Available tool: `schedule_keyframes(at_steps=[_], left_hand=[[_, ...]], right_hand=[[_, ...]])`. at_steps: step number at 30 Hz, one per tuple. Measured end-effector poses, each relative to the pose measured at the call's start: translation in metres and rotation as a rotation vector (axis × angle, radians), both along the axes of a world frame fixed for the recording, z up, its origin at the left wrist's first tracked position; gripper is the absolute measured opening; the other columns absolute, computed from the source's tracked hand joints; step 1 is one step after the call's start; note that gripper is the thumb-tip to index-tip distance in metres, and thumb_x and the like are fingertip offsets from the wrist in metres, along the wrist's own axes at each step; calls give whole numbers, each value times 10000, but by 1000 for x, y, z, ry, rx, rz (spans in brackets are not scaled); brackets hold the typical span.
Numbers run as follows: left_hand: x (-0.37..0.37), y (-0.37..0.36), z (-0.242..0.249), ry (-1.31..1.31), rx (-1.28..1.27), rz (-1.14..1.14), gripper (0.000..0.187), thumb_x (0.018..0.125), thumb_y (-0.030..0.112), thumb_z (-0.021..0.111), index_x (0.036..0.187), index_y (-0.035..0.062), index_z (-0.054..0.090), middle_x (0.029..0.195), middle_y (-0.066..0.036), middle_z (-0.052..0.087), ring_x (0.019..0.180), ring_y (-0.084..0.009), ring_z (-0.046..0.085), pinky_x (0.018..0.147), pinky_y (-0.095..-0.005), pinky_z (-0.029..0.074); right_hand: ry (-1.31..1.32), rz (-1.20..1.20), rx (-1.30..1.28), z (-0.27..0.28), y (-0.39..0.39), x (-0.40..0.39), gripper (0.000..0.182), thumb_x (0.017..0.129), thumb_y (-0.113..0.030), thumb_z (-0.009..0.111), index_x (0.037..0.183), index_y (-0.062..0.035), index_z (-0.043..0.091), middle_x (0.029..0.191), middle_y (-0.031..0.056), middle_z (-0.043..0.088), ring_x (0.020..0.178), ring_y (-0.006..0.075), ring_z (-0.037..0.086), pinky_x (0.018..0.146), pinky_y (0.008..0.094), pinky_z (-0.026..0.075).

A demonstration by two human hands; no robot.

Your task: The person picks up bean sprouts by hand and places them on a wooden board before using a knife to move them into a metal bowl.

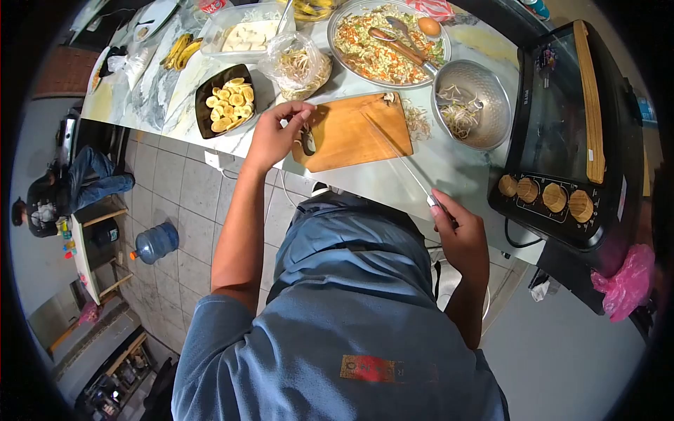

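Observation:
My right hand grips the handle of a long, thin-bladed knife, whose blade slants across the right part of a wooden cutting board. At the board's left edge is my left hand, with thumb and fingertips brought together; whatever they may hold is too small to make out. Small dark and pale pieces lie beside it on the board. A few similar scraps rest at the far right corner. Just beyond the left hand stands a plastic bag of bean sprouts.
A dark bowl of banana slices sits left. Behind the board is a metal tray of chopped vegetables with an egg. A hammered saucepan holds sprouts; loose sprouts lie nearby. A black oven borders the right. Someone sits far left.

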State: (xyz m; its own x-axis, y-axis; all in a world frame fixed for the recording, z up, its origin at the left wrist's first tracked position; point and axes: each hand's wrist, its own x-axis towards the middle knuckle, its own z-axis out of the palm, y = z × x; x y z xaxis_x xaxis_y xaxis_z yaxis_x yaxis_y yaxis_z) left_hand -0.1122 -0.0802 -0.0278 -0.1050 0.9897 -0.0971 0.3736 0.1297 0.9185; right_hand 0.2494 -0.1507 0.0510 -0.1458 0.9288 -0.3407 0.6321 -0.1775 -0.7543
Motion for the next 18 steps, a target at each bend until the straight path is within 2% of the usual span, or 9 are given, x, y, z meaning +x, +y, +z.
schedule_keyframes(at_steps=[4, 6, 9, 10, 11, 13, 15, 17, 18], left_hand=[[4, 0, -7, 9, -1, 8, 193, 1009, 165, 661, 1135, 33, 723, 886, -3, 711, 816, -73, 616, 742, -247, 496], [9, 2, -7, -159, -45, 48, 182, 1014, 172, 655, 1100, 27, 726, 890, -7, 715, 804, -71, 618, 730, -235, 492], [25, 6, -15, -232, -55, 61, 178, 1017, 173, 654, 1071, 17, 723, 878, -12, 712, 784, -68, 616, 711, -231, 489], [36, 7, -13, -200, -123, 103, 184, 1010, 170, 668, 1062, 1, 717, 865, -12, 709, 761, -66, 613, 684, -231, 487], [46, 8, -20, -232, -68, 63, 189, 1007, 152, 679, 1102, -9, 705, 952, -15, 716, 871, -82, 649, 796, -235, 514], [66, 12, -28, -159, -129, 60, 190, 1005, 158, 684, 1095, -8, 709, 947, -13, 720, 865, -82, 649, 791, -234, 512], [82, 17, -38, -200, -164, 62, 184, 1003, 154, 683, 1086, -8, 714, 948, -12, 728, 854, -81, 651, 793, -235, 513], [95, 14, -37, -64, -62, 63, 186, 1005, 146, 675, 1087, -18, 711, 948, -11, 728, 848, -63, 643, 785, -239, 516], [96, 14, -41, -38, -62, 73, 167, 977, 154, 699, 1059, 12, 732, 953, -53, 750, 843, -126, 690, 794, -274, 535]], right_hand=[[-12, -31, -72, 6, 2, 0, 339, 972, -200, 662, 1270, -42, 686, 924, 207, 739, 719, 149, 673, 718, 307, 527], [30, -36, -55, 5, 2, 2, 336, 969, -188, 665, 1270, -40, 687, 908, 197, 743, 706, 120, 641, 705, 296, 519], [43, -55, 16, -5, 1, 6, 337, 965, -179, 669, 1271, -39, 686, 883, 192, 741, 690, 108, 610, 696, 291, 513], [43, -60, 8, -5, 1, 7, 337, 965, -179, 669, 1271, -39, 686, 883, 192, 741, 690, 108, 610, 696, 291, 513], [42, -87, -17, -5, 1, 8, 337, 964, -177, 670, 1271, -39, 686, 862, 182, 736, 687, 106, 603, 691, 289, 510], [37, -128, -45, -8, 0, 12, 337, 964, -175, 671, 1272, -38, 685, 840, 173, 730, 683, 104, 596, 687, 287, 507], [113, -178, -3, -15, -1, 13, 336, 963, -180, 673, 1270, -45, 691, 798, 143, 715, 667, 107, 593, 673, 281, 501], [86, -165, 9, -18, 2, 14, 333, 964, -184, 672, 1269, -50, 694, 788, 132, 712, 658, 108, 592, 668, 279, 499], [54, -141, 17, -17, -2, 15, 331, 964, -188, 672, 1267, -56, 698, 778, 122, 709, 649, 109, 590, 663, 278, 497]])
